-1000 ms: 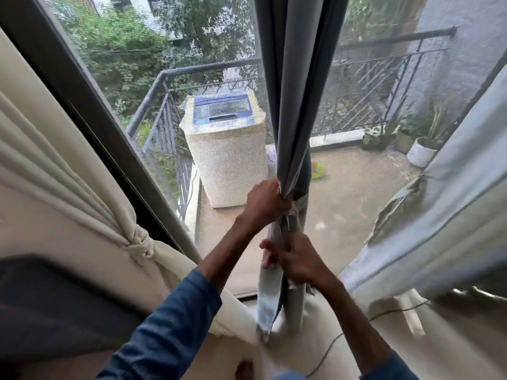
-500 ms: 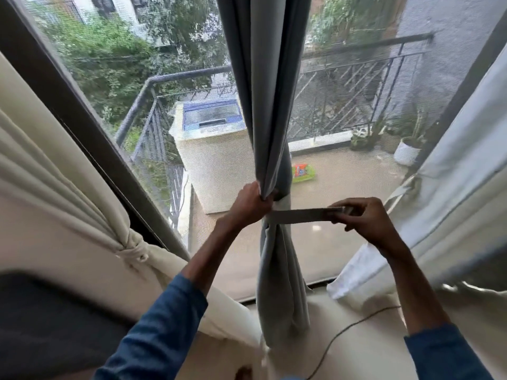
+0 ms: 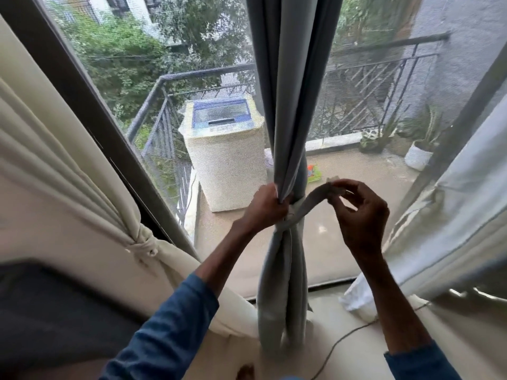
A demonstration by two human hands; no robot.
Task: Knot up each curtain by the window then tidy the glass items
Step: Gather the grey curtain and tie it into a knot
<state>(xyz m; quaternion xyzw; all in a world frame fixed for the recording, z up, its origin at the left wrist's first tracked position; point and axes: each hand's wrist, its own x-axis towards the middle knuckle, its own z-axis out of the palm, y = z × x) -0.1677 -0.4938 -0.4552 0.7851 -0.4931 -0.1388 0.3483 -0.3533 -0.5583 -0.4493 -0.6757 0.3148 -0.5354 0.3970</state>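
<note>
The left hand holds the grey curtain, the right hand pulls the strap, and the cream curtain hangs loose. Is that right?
Not quite. The head view shows the cream curtain tied up in a knot, not loose. The left hand does grip the grey curtain, and the right hand pinches the strap.

grey curtain (image 3: 288,105): hung centre, bunched at mid-height | tie strap (image 3: 310,201): wrapped round it, free end apparently unfastened | cream curtain (image 3: 68,174): left, knotted
</note>
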